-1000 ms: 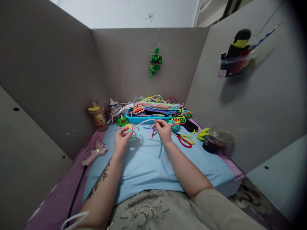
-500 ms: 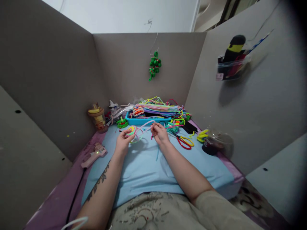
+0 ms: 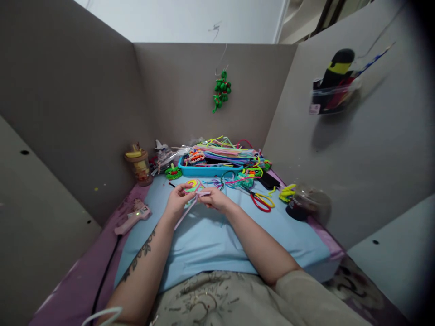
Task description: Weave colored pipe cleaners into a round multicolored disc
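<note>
Left hand (image 3: 177, 198), pinching the multicoloured coil (image 3: 195, 184), and right hand (image 3: 215, 199), fingers closed on the lilac strip (image 3: 185, 215), have come together above the bench (image 3: 220, 246), apparently bringing the work to one spot.

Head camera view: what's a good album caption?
Left hand and right hand working a lilac strand before a blue tray.

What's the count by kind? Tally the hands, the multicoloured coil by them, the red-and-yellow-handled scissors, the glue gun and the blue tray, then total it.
Hands (left hand, right hand): 2
Multicoloured coil: 1
Scissors: 1
Glue gun: 1
Blue tray: 1
Total: 6
</note>
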`<move>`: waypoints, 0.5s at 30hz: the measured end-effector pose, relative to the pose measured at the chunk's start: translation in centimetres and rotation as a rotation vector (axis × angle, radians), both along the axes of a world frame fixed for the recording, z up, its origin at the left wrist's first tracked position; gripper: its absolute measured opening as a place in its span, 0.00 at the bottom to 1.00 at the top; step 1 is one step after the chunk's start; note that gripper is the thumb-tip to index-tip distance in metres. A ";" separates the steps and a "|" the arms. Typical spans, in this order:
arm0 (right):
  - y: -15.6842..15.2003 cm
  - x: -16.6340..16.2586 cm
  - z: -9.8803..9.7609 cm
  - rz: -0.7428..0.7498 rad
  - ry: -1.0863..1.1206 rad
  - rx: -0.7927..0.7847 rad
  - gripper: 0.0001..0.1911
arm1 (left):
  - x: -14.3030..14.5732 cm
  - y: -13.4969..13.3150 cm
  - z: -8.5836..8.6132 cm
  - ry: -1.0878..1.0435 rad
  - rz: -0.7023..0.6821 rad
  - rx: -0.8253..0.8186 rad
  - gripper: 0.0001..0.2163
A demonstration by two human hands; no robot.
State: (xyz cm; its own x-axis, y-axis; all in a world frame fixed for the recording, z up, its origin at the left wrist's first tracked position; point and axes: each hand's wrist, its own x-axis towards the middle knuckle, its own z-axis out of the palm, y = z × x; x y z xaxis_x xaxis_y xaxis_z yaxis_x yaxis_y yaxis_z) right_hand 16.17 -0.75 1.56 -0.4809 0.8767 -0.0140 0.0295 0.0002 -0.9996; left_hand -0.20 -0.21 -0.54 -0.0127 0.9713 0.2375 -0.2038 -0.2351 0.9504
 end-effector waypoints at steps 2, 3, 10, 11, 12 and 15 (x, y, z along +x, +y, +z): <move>0.0 -0.1 -0.2 0.048 0.042 -0.062 0.11 | 0.0 -0.1 0.1 0.029 0.048 0.012 0.18; 0.0 -0.1 -0.3 0.073 0.076 -0.091 0.13 | 0.1 -0.2 0.2 0.053 0.087 0.032 0.18; -0.1 -1.7 -1.4 -0.003 0.344 -0.266 0.22 | 0.7 -1.3 -0.4 0.495 0.373 0.439 0.08; -0.1 -1.9 -1.5 -0.039 0.374 -0.282 0.22 | 0.8 -1.4 -0.5 0.540 0.379 0.482 0.07; -0.1 -2.1 -1.6 -0.069 0.399 -0.289 0.22 | 0.8 -1.4 -0.6 0.567 0.387 0.518 0.07; -0.1 -2.4 -1.8 -0.140 0.417 -0.268 0.22 | 0.8 -1.2 -0.6 0.571 0.444 0.573 0.06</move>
